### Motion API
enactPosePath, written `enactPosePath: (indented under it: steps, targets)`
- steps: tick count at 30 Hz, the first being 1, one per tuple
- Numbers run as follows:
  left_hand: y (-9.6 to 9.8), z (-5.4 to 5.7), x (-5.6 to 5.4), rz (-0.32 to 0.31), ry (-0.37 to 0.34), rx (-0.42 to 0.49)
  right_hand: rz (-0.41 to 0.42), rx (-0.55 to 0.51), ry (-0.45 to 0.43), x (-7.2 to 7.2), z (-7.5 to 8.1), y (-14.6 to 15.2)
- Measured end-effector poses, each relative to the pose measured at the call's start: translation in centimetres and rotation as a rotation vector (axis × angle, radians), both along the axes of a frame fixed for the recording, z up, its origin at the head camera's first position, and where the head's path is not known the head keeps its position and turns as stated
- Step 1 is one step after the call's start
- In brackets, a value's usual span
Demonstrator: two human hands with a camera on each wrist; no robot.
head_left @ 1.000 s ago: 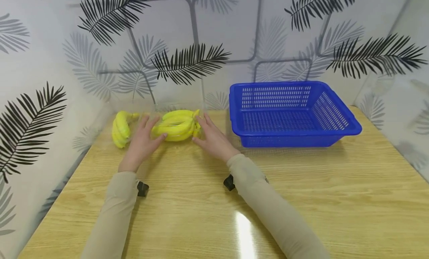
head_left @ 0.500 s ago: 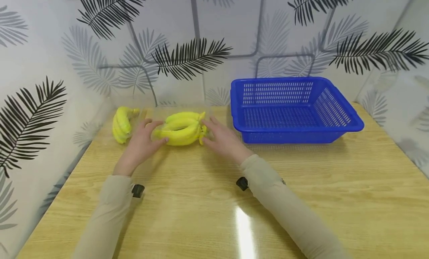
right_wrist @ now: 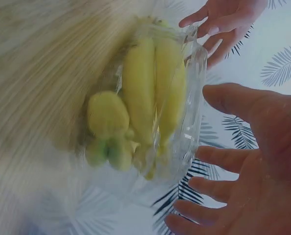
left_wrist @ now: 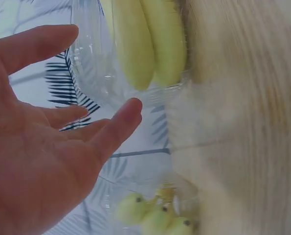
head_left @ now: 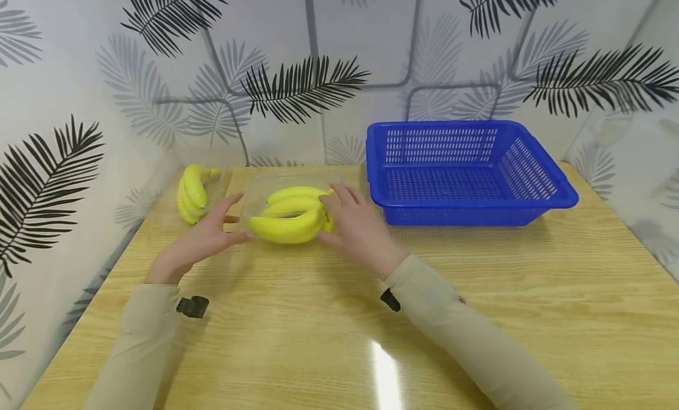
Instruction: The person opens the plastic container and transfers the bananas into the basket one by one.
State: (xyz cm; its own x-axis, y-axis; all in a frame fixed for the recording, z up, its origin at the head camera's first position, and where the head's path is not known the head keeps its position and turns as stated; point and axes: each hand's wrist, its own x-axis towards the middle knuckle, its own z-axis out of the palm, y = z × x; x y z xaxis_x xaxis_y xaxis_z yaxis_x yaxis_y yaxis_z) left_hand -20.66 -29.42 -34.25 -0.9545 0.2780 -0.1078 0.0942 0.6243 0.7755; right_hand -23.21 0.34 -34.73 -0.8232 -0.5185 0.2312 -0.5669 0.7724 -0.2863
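Observation:
A clear plastic box (head_left: 260,193) on the wooden table holds a bunch of yellow bananas (head_left: 290,222). The left hand (head_left: 204,239) is at the box's left end, its thumb tip close to the near left corner. In the left wrist view, that hand's fingers (left_wrist: 117,128) spread beside the box wall. Across from it, the right hand (head_left: 363,228) is at the box's right end, over the banana stems. The right wrist view has the thumb near the rim and the fingers (right_wrist: 218,188) fairly straight and spread.
Left of the left hand, a second bunch of bananas (head_left: 193,192) lies in another clear box. A blue perforated plastic basket (head_left: 472,205) stands at the back right. Behind the table (head_left: 297,339) rises a wall (head_left: 371,50) with leaf prints.
The box of bananas has come nearer the person and a little to the right, the right hand moving with it. The left hand has drawn back left from the box, its fingers leaving the top.

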Motion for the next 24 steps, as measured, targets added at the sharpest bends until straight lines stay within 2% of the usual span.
enactPosePath:
  steps: [3, 6, 9, 13, 17, 24]
  targets:
    - [-0.5, -0.5, -0.2, 0.025, -0.103, 0.106, 0.020, 0.030, -0.022, -0.5, -0.3, -1.0]
    - [-0.7, -1.6, -0.7, 0.029, -0.136, 0.226, 0.012, 0.042, -0.051, -1.0, -0.8, -2.0]
    - [-0.8, -2.6, -1.2, 0.047, -0.134, 0.308, -0.004, 0.040, -0.039, -1.4, -1.2, -2.7]
    - [-0.9, -3.4, -1.6, 0.088, -0.142, 0.340, -0.006, 0.045, 0.018, -1.7, -1.5, -3.2]
    - [-0.9, -3.6, -1.8, 0.116, -0.137, 0.355, 0.018, 0.048, 0.079, -1.9, -1.4, -3.1]
    - [-0.6, -3.9, -1.9, 0.145, -0.105, 0.397, 0.053, 0.051, 0.103, -2.1, -0.9, -2.9]
